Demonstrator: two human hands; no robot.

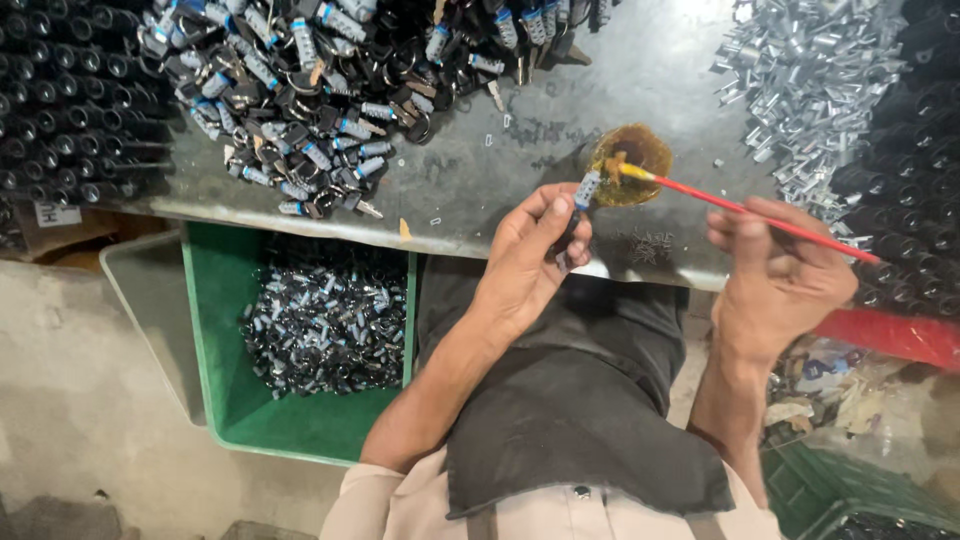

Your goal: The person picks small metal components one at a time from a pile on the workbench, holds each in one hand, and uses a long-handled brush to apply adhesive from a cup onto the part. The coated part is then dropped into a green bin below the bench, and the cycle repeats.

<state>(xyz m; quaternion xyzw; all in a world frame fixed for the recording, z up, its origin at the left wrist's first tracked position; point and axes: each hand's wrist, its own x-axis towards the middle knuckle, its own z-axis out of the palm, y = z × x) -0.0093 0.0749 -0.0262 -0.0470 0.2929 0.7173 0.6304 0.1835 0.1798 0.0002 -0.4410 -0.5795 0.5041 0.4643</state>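
Already many finished pieces point(325, 315) lie in the green bin point(215, 350), yet a big pile point(300, 90) waits. Left hand point(530, 250) fingers pinch one small lock part point(584, 190); right hand point(775, 275) fingers are closed on a red brush point(745, 210).

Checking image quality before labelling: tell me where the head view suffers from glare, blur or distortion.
Head view: glare whitens the metal table at the top; the right hand is slightly motion-blurred; the left hand is sharper; wide-angle distortion bends the table edge.

Grey metal worktable point(520, 170) above rough concrete floor point(90, 400).
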